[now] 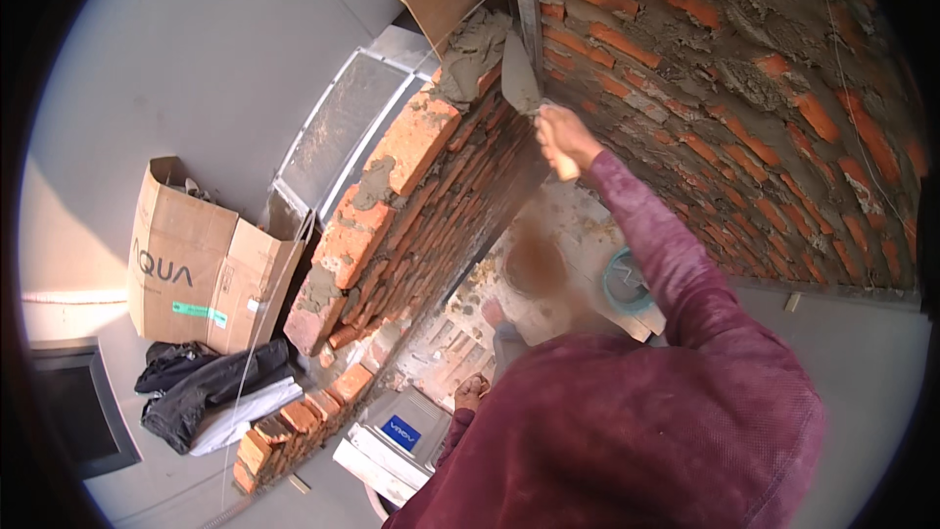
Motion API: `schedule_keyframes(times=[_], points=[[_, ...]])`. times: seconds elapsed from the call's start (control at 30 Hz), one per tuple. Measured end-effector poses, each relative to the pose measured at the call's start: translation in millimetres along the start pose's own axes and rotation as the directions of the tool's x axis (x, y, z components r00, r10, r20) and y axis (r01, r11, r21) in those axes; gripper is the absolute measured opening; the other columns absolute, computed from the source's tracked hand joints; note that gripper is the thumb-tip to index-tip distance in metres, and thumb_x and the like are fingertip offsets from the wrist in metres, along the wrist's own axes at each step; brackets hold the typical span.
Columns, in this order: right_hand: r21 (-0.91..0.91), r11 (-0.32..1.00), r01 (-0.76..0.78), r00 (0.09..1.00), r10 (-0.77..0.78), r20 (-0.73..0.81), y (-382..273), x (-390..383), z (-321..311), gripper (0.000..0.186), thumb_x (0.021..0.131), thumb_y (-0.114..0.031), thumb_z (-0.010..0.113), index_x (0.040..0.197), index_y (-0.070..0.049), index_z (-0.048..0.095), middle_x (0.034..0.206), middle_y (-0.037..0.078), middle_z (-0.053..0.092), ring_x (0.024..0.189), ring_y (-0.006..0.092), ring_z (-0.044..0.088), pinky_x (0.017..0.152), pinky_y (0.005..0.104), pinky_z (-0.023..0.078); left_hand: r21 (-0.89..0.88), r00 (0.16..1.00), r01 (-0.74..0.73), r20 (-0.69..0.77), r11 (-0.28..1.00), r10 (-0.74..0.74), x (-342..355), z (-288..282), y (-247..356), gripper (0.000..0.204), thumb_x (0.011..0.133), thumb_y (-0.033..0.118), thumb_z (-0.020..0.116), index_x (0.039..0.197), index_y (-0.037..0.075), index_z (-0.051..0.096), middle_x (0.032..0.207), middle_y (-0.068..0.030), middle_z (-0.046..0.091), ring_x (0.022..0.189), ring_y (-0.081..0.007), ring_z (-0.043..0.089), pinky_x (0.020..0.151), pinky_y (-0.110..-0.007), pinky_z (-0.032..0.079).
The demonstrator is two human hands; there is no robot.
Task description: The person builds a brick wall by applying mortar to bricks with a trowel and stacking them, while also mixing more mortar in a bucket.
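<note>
My right hand point(566, 140) is closed around the wooden handle of a trowel point(520, 76). The blade lies against the end of a low brick wall point(416, 149), beside a heap of wet grey mortar point(474, 57) on its top. Patches of mortar also sit on the bricks nearer to me. Low in the view, my left hand point(472, 391) hangs by my body with its fingers curled; whether anything is in them is hidden.
A tall brick wall point(725, 127) smeared with mortar rises at the right. A teal bucket point(628, 281) stands below my right arm. Left of the low wall are a cardboard box point(201, 269), dark clothing point(220, 384) and a framed mesh panel point(343, 127). A thin string point(257, 343) crosses nearby.
</note>
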State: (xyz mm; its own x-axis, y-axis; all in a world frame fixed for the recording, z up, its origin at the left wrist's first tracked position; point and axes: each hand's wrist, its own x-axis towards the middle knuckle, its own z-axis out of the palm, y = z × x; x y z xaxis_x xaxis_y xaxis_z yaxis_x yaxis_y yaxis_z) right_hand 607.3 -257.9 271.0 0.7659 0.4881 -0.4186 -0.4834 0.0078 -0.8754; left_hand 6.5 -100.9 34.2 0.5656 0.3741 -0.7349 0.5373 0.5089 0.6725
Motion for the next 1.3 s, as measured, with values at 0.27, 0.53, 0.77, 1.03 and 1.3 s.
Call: schedule_keyframes(times=[0.27,0.53,0.77,1.03,1.3], points=[[-0.072,0.978,0.196,0.979,-0.191,0.064,110,-17,81,0.031,0.1,-0.033,0.037,0.084,-0.006,0.04,0.063,0.007,0.045,0.042,0.0194,0.049,0.041,0.036,0.043,0.347,0.995,-0.031,-0.082,0.937,0.064,-100,73,-51,0.035,0.096,0.027,0.058,0.118,0.0,0.064,0.102,-0.0061,0.069,0.096,-0.0138,0.061,0.087,-0.028,0.047],[-0.842,0.523,0.13,0.981,0.054,0.186,199,-97,-8,0.034,0.089,-0.033,0.055,0.095,-0.001,0.052,0.076,0.025,0.062,0.072,0.0453,0.06,0.065,0.0504,0.045,0.325,0.977,0.115,0.132,0.939,-0.166,-140,112,-143,0.074,0.092,0.043,0.059,0.145,-0.001,0.033,0.142,-0.0163,0.045,0.128,-0.0246,0.046,0.105,-0.032,0.038],[-0.844,-0.454,0.286,0.862,0.507,0.019,330,-37,-56,0.035,0.084,-0.023,0.054,0.112,-0.004,0.064,0.107,0.02,0.067,0.103,0.0335,0.064,0.087,0.0434,0.052,0.461,0.93,0.365,-0.133,0.809,-0.344,-88,142,-179,0.119,0.062,0.054,0.082,0.15,0.004,0.018,0.148,-0.0281,0.029,0.137,-0.0395,0.031,0.109,-0.042,0.035],[-0.681,-0.648,0.342,0.915,0.393,0.086,523,85,-71,0.032,0.096,-0.019,0.041,0.108,-0.006,0.067,0.108,0.018,0.068,0.104,0.0324,0.065,0.087,0.0425,0.052,0.677,0.919,0.395,-0.288,0.62,-0.271,-37,159,-231,0.069,0.075,0.043,0.071,0.133,0.01,0.054,0.146,-0.0155,0.04,0.134,-0.0363,0.035,0.111,-0.043,0.032],[-0.982,-0.176,0.065,0.848,0.528,-0.039,621,78,-82,0.03,0.083,-0.021,0.061,0.102,0.0,0.068,0.108,0.024,0.065,0.106,0.0383,0.061,0.091,0.0429,0.049,0.679,0.927,0.373,-0.295,0.632,-0.231,-33,174,-241,0.062,0.073,0.038,0.072,0.127,0.009,0.059,0.14,-0.0165,0.047,0.13,-0.0368,0.04,0.109,-0.044,0.033]])
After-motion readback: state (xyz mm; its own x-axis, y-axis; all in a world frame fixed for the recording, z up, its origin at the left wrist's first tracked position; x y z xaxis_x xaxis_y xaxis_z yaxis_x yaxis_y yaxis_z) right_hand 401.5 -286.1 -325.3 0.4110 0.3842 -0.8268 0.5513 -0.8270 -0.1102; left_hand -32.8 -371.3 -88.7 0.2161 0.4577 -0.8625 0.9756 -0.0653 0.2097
